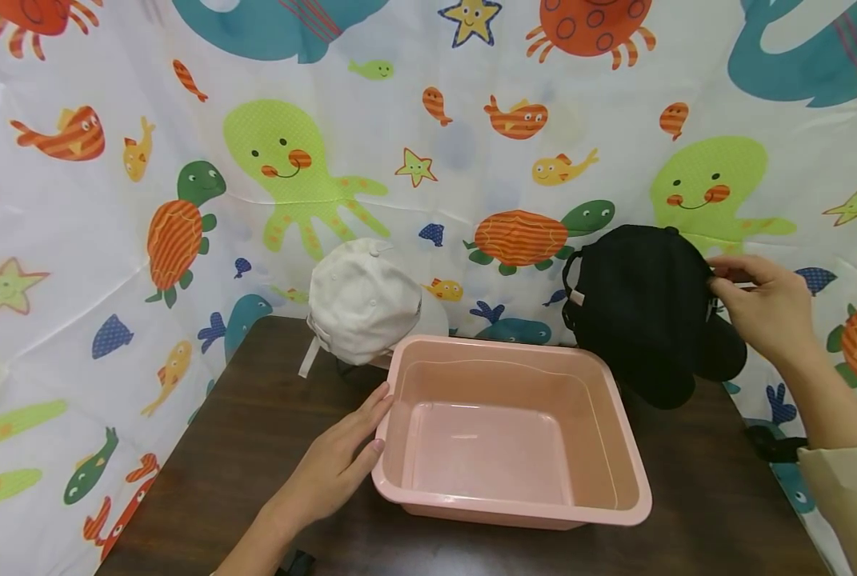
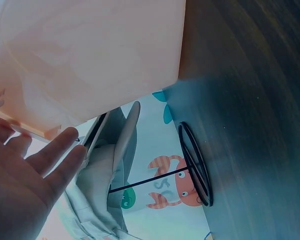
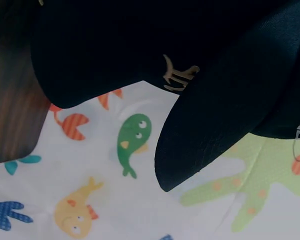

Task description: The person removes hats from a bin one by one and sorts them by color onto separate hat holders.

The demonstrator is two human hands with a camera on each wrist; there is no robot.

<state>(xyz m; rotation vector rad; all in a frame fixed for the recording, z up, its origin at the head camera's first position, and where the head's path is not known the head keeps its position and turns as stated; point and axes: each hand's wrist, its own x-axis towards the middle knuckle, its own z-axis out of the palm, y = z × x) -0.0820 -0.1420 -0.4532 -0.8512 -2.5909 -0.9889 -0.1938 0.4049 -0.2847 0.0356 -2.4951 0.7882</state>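
My left hand (image 1: 334,458) rests at the left rim of a pink plastic basin (image 1: 518,512), its fingers fairly straight in the head view and the left wrist view. Nothing lies inside the basin. At the right, two black caps (image 1: 637,296) sit one against the other, with two brims showing. My right hand (image 1: 770,308) pinches the outer side of these caps between thumb and fingers. Close up in the right wrist view, a black brim (image 3: 215,115) and pale lettering show. Behind the basin's left corner is a white cap (image 1: 363,300).
A black wire stand (image 2: 196,165) with a round base is under the white cap in the left wrist view. The dark wooden table (image 1: 255,448) carries everything. A sea-animal patterned cloth (image 1: 399,216) hangs close behind and around the table.
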